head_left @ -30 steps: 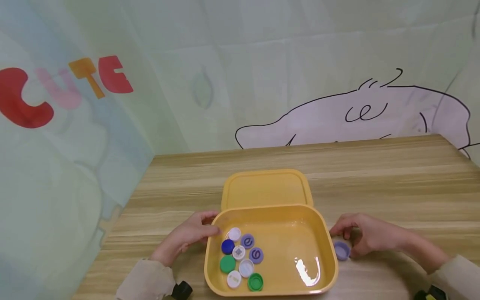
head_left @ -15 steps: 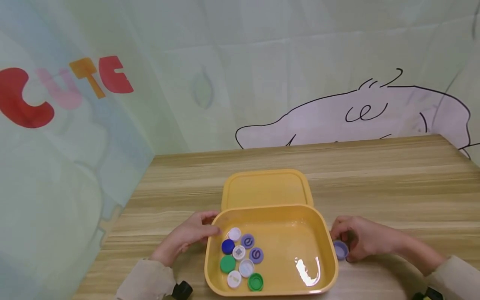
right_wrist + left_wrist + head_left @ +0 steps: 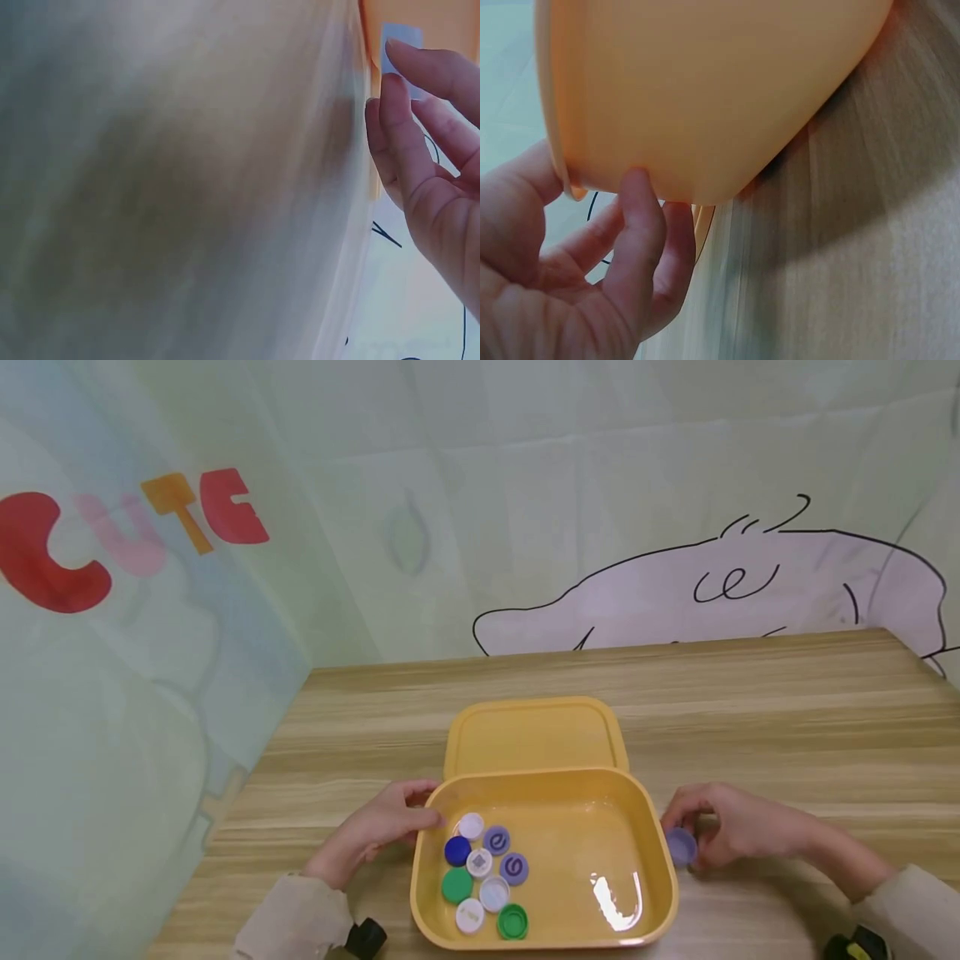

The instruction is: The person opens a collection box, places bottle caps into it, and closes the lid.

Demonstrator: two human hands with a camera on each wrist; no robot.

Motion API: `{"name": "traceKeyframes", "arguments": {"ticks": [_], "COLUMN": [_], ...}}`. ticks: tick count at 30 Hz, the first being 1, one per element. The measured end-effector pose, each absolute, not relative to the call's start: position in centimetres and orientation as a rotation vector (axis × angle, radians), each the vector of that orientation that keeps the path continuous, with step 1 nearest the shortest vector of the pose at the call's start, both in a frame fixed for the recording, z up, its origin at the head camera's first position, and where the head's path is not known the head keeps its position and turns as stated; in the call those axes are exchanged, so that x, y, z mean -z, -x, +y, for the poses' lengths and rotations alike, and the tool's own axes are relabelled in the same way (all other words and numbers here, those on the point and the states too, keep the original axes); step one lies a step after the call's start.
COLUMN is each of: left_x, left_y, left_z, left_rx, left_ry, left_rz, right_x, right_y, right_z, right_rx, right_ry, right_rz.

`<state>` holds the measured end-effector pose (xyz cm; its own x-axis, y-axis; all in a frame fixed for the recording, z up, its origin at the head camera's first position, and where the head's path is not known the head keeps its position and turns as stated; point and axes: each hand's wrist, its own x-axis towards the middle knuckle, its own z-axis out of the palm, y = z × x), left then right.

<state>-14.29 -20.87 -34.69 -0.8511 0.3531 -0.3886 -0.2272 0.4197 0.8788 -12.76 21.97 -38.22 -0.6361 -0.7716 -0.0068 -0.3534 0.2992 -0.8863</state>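
A yellow plastic box stands on the table, holding several bottle caps on its left side: white, purple, green and dark blue. At the box's left corner, my left hand grips the rim, thumb over the edge and fingers against the outer wall; the left wrist view shows those fingers under the box wall. Just outside the right wall, my right hand pinches a purple bottle cap between thumb and fingers. The right wrist view shows this cap at the fingertips, partly covered.
Behind the box lies a yellow lid, its near edge hidden by the box. The wooden table reaches back to a printed cloth backdrop. A black wrist strap device sits by the left sleeve.
My right hand has closed its fingers on the purple cap, which has risen slightly beside the box wall. The left hand and the caps in the box stay in place.
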Motion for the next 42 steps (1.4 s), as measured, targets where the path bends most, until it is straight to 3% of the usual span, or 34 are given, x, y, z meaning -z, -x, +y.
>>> {"name": "traceKeyframes", "arguments": {"ticks": [26,42], "left_x": [34.9,34.8], "left_y": [14.4,14.4], "left_z": [-21.0,-20.9], "left_rx": [-1.435,-1.427], "left_ry": [-0.087,-0.091], "left_rz": [2.166,2.170], "right_x": [33.9,31.4], "right_y": [15.1,16.2], "right_z": [21.4,19.4], "right_rx": [1.269,1.255], "right_ry": [0.601,0.619], "right_rz": [2.391,2.414]}}
